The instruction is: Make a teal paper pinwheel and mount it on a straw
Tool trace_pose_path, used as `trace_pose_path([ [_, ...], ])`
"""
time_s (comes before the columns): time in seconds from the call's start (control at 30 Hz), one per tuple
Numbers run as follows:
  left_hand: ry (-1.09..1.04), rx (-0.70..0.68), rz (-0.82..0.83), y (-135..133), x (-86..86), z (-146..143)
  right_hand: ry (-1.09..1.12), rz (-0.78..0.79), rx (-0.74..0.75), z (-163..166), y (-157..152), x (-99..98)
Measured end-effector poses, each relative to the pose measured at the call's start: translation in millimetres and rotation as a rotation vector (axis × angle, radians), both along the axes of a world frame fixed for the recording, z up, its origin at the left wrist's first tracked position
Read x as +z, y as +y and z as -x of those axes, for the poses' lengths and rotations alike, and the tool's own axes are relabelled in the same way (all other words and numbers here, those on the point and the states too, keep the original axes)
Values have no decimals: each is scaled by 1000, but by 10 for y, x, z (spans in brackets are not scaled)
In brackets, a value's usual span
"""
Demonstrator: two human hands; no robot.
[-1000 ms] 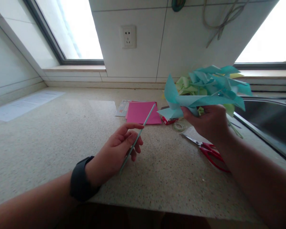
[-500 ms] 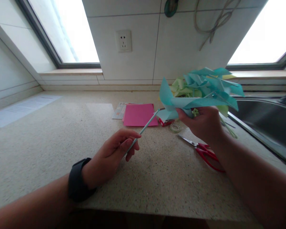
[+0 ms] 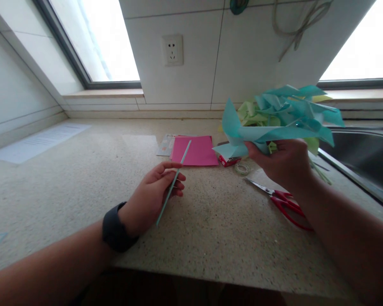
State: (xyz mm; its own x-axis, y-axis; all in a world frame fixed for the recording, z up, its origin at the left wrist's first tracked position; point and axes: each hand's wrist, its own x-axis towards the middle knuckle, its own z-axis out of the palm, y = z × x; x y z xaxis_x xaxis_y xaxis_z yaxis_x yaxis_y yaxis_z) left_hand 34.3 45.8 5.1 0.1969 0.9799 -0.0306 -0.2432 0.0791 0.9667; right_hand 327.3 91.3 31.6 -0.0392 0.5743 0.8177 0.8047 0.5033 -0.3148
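My left hand [image 3: 156,191], with a dark watch [image 3: 118,229] on its wrist, pinches a thin pale blue-green stick [image 3: 166,204], which looks like rolled paper. The stick leans, its upper end in front of the pink paper [image 3: 196,151]. On the right, my right hand [image 3: 284,161] is closed on a light blue folded-paper pinwheel [image 3: 232,125], thumb on its underside. More blue pinwheels [image 3: 284,106] overlap behind it, and I cannot tell whether the hand holds those too. Pale green folded paper [image 3: 252,114] lies behind them. Red-handled scissors [image 3: 284,202] rest partly under my right forearm.
A roll of clear tape [image 3: 242,168] and a small red box [image 3: 229,161] are beside the pink paper. A printed sheet [image 3: 41,142] lies at the far left of the speckled counter [image 3: 204,238]. The steel sink [image 3: 364,153] is at the right, the tiled wall [image 3: 191,85] behind.
My left hand has drawn the stick leftward, away from the pinwheel, and the stick now stands steeper. My right hand keeps its grip. The whole view has shifted slightly.
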Motion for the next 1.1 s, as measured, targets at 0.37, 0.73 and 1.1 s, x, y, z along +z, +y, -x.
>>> trace_pose_path([
  [0.37, 20, 53, 76, -8, 30, -14, -7, 11, -15, 18, -3, 19],
  [0.73, 535, 9, -366, -59, 99, 114, -11, -2, 0, 23, -3, -7],
  [1.1, 1045, 39, -772, -105, 302, 188, 13, -58, -12, -12, -41, 75],
])
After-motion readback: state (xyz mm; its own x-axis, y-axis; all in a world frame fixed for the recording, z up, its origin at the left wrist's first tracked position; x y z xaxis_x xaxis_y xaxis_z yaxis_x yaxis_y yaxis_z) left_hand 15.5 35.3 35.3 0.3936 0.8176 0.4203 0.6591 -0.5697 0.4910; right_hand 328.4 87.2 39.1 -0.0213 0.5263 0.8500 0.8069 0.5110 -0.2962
